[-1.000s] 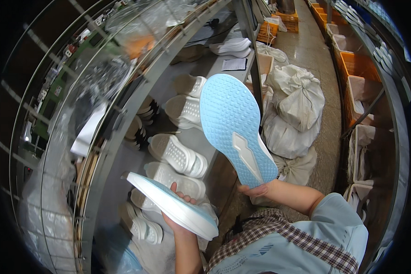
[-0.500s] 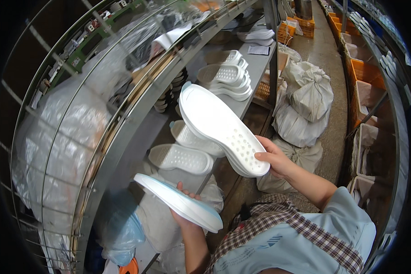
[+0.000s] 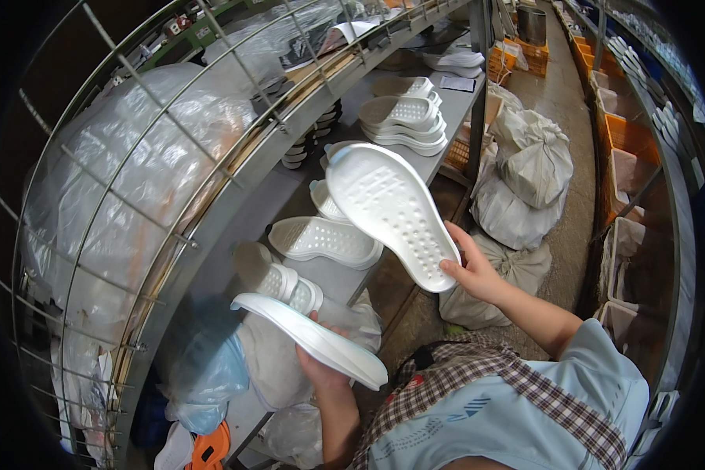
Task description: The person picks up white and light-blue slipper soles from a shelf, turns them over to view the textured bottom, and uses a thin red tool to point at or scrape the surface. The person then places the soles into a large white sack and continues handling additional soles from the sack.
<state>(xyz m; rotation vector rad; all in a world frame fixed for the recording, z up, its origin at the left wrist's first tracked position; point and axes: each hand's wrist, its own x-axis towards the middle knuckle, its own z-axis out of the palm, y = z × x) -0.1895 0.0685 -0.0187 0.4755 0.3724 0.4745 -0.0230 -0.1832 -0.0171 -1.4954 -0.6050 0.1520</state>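
Note:
My right hand (image 3: 475,265) grips a white shoe sole (image 3: 392,207) by one end, thumb on the dimpled face. That sole slants up and to the left over the shelf edge, its far end tinted pale blue. Lower and to the left, my left hand (image 3: 321,364) is closed round the middle of a second white sole (image 3: 309,335), seen edge-on with pale blue along it. Some of the left fingers are hidden behind it. Beyond both hands, more white soles (image 3: 329,240) lie on the grey shelf (image 3: 239,215).
Stacked white soles (image 3: 403,125) stand farther along the shelf. A wire grid (image 3: 145,160) with plastic-wrapped goods behind it rises at the left. Tied white sacks (image 3: 533,153) sit on the floor to the right. Orange crates (image 3: 630,141) line the far side of the aisle.
The right-hand sole has tilted, showing more of its dimpled face. The left-hand sole stays low, turned slightly. The view has shifted, so the shelf and its soles appear farther right and higher.

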